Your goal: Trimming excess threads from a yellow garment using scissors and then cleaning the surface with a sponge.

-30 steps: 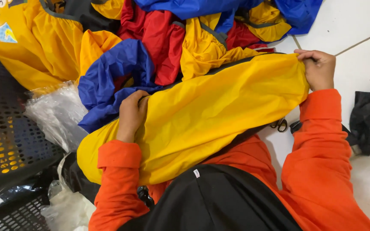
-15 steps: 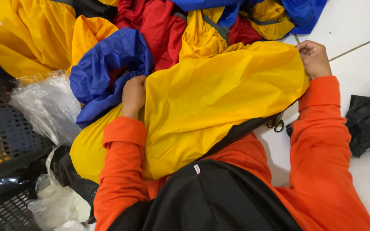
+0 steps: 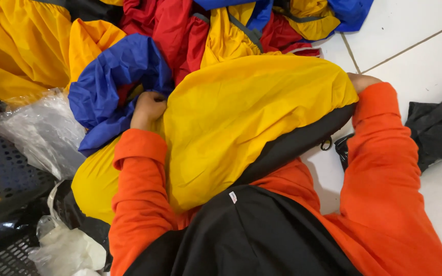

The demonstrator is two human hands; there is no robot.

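I am looking down over the black fabric [image 3: 241, 235] lying nearest me, and my two orange sleeves are reaching out from either side of it. My left forearm is running straight up from the elbow, and my left hand [image 3: 148, 108] is curling shut at the left edge of the yellow garment [image 3: 241, 122], fingers tucked into the cloth where it is meeting the crumpled blue garment [image 3: 113, 82]. My right arm is stretching out along the white tiled floor [image 3: 425, 46], bent slightly at the elbow, and my right hand [image 3: 360, 82] is sitting at the garment's far right corner; most of it is hidden under the yellow edge, so I cannot tell how tightly it is gripping. The yellow garment is lying spread between my hands, smooth and puffed, with a dark lining showing along its lower right edge. To my left, clear plastic bags [image 3: 42, 133] are resting beside a black perforated crate [image 3: 1, 179]. Farther out, red, yellow and blue garments are heaped together, and a dark grey cloth [image 3: 438, 128] is lying off to the right.
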